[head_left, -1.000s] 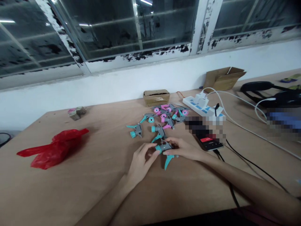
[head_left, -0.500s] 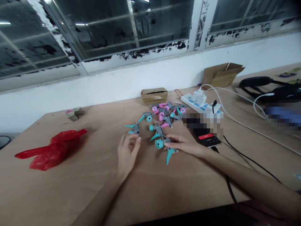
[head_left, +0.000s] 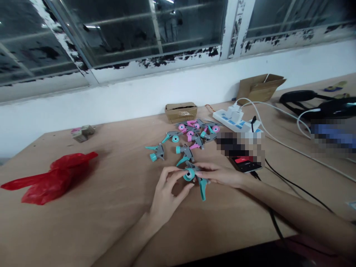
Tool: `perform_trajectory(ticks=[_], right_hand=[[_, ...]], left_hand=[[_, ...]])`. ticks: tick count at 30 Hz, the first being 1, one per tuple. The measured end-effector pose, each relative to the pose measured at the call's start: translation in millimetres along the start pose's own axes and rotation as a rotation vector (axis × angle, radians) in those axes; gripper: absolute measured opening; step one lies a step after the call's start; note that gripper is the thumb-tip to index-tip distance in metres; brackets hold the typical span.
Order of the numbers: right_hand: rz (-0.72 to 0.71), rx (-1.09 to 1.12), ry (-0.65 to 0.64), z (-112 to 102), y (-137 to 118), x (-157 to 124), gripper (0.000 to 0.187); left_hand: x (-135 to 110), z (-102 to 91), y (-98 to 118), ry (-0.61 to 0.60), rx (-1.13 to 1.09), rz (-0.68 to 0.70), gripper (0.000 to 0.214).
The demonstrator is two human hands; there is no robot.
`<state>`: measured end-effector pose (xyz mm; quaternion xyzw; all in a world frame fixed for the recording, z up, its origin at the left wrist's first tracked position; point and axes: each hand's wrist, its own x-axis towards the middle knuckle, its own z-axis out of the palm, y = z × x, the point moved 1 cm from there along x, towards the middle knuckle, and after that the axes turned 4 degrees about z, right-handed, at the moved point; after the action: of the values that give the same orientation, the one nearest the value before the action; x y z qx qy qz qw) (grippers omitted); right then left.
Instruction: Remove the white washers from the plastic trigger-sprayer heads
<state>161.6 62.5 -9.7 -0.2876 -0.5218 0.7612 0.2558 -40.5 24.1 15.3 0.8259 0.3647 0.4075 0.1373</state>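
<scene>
My right hand is closed on a grey trigger sprayer head with a teal trigger and teal screw cap, held just above the table. The trigger points down toward me and the cap's opening faces up. My left hand curls at the cap from the left, its fingertips on the rim and the thumb below. Beyond my hands lies another teal-and-grey sprayer head. A similar one rests alone to the left. Several more, with pink or teal parts, form a pile farther back.
A red plastic bag lies at the left, with a small bundle behind it. At the back stand a small cardboard box and an open carton. A power strip, cables and a phone occupy the right.
My left hand has left the lone sprayer head and moved right to the cap of the one in my right hand. The right hand has barely moved.
</scene>
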Motion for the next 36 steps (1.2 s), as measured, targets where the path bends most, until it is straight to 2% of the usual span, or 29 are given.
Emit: perform_trajectory(ticks=[5,9,16,25,36], right_hand=[[0.016,-0.046,0.035,-1.4,0.4,0.4,0.042],[0.001,-0.152,0.03,-0.6,-1.2,0.2,0.042],[-0.015,-0.216,0.034,2.1,-4.0,0.8,0.04],[0.038,-0.044,0.064,5.0,-1.9,-0.1,0.035],[0.12,-0.019,0.021,0.4,-0.5,2.1,0.035]], left_hand=[[-1.0,-1.1,-1.2,-0.034,0.016,0.045,0.026],[0.7,-2.5,-2.8,-0.001,0.052,0.09,0.02],[1.6,0.3,-1.8,0.014,0.033,-0.009,0.013],[-0.6,-0.9,-2.2,0.038,0.05,0.071,0.024],[5.2,-1.1,-7.7,-0.08,-0.12,-0.089,0.017]])
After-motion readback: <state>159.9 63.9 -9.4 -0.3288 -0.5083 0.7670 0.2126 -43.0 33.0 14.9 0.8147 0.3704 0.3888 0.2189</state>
